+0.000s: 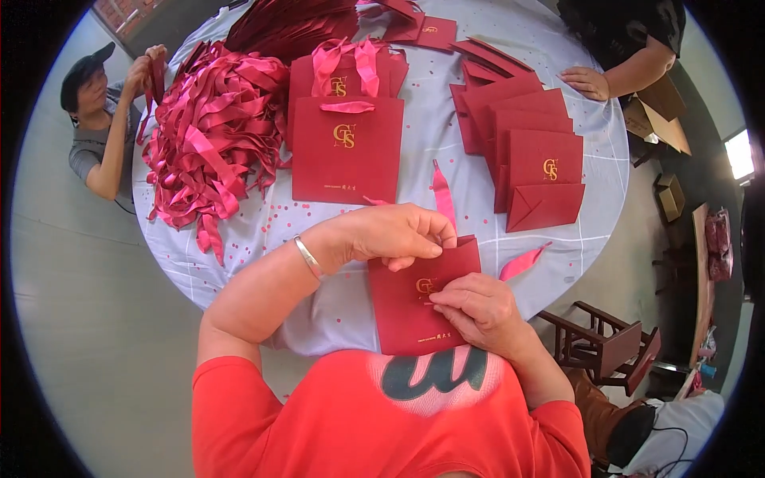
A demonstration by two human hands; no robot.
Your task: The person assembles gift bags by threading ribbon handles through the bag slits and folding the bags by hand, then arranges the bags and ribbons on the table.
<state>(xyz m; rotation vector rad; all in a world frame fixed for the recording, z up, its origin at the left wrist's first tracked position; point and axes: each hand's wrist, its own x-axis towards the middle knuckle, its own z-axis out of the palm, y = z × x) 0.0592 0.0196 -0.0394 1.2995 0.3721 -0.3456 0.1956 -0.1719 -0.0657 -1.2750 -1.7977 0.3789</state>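
A dark red paper gift bag (408, 320) with gold print stands before me at the table's near edge. My left hand (402, 233), a silver bangle on its wrist, is at the bag's top edge with fingers curled together; what they pinch is hidden. My right hand (480, 309) grips the bag's right side, thumb and fingertips on its front. A pink ribbon (443, 193) sticks out beyond the bag's top, and another ribbon end (526, 261) lies to its right. Further off, red bags with pink ribbon handles (347, 163) lie overlapping.
A big heap of pink ribbons (209, 135) covers the table's left. Fanned flat red bags (543, 163) lie at right, more folded bags (295, 24) at the back. One person (103, 119) handles ribbon at left; another person's hand (586, 81) rests at far right. Wooden stools (610, 346) stand right.
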